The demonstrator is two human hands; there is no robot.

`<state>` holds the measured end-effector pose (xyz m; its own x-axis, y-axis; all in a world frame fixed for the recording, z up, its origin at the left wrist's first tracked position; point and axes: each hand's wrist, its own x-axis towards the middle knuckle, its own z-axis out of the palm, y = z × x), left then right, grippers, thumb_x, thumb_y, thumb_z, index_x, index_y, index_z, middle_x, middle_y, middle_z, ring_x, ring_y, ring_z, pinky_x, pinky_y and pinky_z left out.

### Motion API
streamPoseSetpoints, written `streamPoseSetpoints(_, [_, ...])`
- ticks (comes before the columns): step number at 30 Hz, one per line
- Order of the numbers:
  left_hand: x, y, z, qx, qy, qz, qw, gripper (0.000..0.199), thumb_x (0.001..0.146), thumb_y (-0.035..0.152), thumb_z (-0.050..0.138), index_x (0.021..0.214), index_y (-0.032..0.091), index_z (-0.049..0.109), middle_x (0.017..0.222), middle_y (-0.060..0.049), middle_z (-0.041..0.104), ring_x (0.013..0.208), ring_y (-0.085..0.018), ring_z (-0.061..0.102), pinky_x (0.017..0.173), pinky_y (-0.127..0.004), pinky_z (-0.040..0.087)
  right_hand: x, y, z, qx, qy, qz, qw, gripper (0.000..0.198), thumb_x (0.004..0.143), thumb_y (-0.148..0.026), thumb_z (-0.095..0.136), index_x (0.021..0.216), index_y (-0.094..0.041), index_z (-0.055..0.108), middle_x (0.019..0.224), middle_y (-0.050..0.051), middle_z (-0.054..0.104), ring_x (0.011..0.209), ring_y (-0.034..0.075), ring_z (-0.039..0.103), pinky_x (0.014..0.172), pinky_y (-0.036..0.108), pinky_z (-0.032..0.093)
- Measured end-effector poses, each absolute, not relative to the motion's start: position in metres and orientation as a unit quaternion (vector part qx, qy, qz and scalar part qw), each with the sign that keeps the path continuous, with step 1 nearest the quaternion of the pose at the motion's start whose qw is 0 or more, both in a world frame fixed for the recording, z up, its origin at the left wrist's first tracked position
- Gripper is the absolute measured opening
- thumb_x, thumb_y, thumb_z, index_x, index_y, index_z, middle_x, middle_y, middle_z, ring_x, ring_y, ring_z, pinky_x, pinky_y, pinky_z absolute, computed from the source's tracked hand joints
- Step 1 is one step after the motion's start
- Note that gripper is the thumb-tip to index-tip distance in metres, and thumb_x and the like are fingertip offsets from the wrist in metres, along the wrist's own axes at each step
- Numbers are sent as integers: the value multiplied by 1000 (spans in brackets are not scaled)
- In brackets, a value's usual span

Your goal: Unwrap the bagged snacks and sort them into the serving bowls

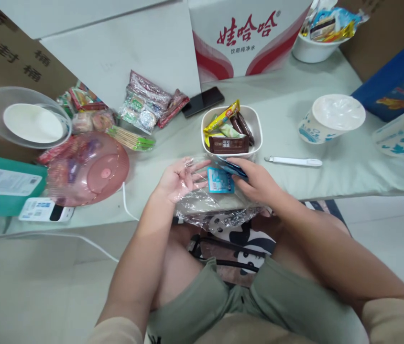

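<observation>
Pale green table [295, 119] carries a white snack bowl [257, 125]. My left hand [180, 179] lies open under a clear plastic bag [212, 210]; my right hand [255, 181] grips a blue packet [220, 180].

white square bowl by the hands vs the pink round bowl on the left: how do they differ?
The white square bowl stands upright and open, with wrapped snack bars showing inside; the pink round bowl is turned upside down, covering colourful packets. The white one is opaque, the pink one see-through. The white one sits just beyond the right hand; the pink one lies well to the side of the left hand. Both rest on the pale green table and go with snacks.
</observation>
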<state>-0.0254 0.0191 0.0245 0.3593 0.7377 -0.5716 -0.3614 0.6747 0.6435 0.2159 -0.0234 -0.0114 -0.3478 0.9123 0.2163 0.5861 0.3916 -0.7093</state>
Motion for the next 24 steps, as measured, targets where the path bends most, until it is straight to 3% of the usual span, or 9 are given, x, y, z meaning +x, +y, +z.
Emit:
streamPoseSetpoints(4, [-21,19,25,194,443,347,804,43,42,10,48,83,21,56,110,-10,76,106,-33,73,92,-57,58,209,-28,-16,-460,-805,259,270,54,90,-22,53,145,-20,51,149,16,58,136,32,56,113,56,46])
streamPoseSetpoints(10, [-19,15,26,179,440,361,803,40,42,10,48,80,20,55,103,-8,76,107,-33,73,97,-60,56,201,-31,-25,-466,-823,224,233,76,89,-45,64,155,-19,39,155,21,49,144,38,48,116,62,42])
streamPoseSetpoints(17, [-23,17,22,184,454,378,785,39,45,7,50,81,22,52,102,-7,76,96,-29,75,98,-57,55,206,-29,-21,-460,-818,237,251,66,86,-29,55,150,-18,43,154,20,52,143,35,50,115,58,44])
streamPoseSetpoints(24, [-23,18,22,182,500,389,752,38,43,9,50,78,22,45,98,-7,74,93,-30,75,97,-56,55,207,-27,-12,-511,-785,236,260,62,79,-19,56,141,-18,53,144,17,63,128,36,63,103,55,53])
